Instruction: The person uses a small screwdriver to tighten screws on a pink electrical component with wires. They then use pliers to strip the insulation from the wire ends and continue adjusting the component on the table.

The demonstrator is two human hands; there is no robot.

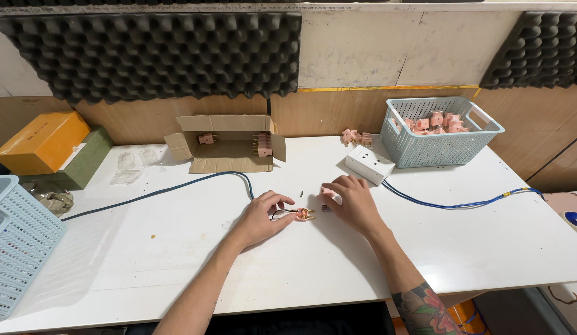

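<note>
My left hand [262,217] rests on the white table [177,248], its fingertips holding down the end of a dark cable beside a small pink plug part with brass prongs [304,214]. My right hand [352,201] lies just to the right, fingers closed over a pink plug piece [329,193] at its fingertips. A tiny dark screw [301,193] lies between the hands, slightly farther back.
An open cardboard box [229,144] with pink plugs stands at the back. A light blue basket [440,131] of pink plugs sits back right, a white socket box [369,164] with a blue cable [462,203] beside it. Another basket [15,245] is at left.
</note>
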